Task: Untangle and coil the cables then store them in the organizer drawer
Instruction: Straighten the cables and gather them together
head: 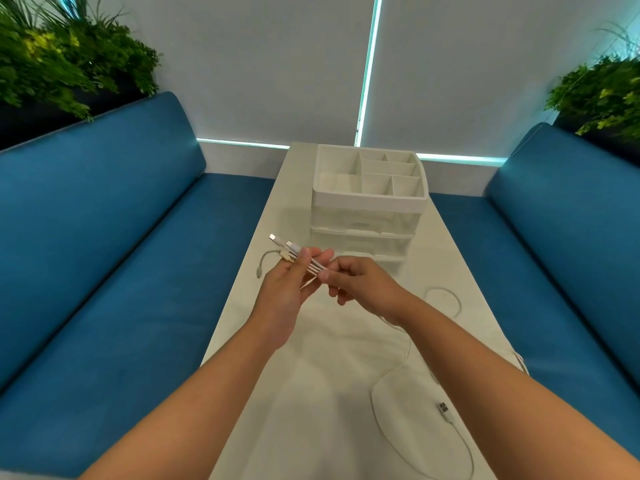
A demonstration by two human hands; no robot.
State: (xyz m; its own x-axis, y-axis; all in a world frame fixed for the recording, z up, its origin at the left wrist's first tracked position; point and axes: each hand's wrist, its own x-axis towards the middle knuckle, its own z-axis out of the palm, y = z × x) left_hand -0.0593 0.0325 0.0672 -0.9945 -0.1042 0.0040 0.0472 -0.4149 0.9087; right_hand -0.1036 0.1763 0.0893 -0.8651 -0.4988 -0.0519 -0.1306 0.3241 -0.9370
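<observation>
Above the middle of the white table [311,393], my left hand [287,289] grips a bundle of white cable ends [289,247]; their plugs stick out up and to the left, and one short end curls down to the left. My right hand [356,280] pinches the same bundle from the right side. A white cable [384,407] trails from the hands down across the table in loose loops, ending in a USB plug [444,408] at the lower right. The white organizer [369,202] stands at the far end, its drawers shut and its top tray divided into compartments.
Blue cushioned benches [104,271] run along both sides of the narrow table. Green plants [62,57] stand behind the benches at the left and right. White blinds cover the window behind the organizer. Another cable loop [446,296] lies to the right of my right wrist.
</observation>
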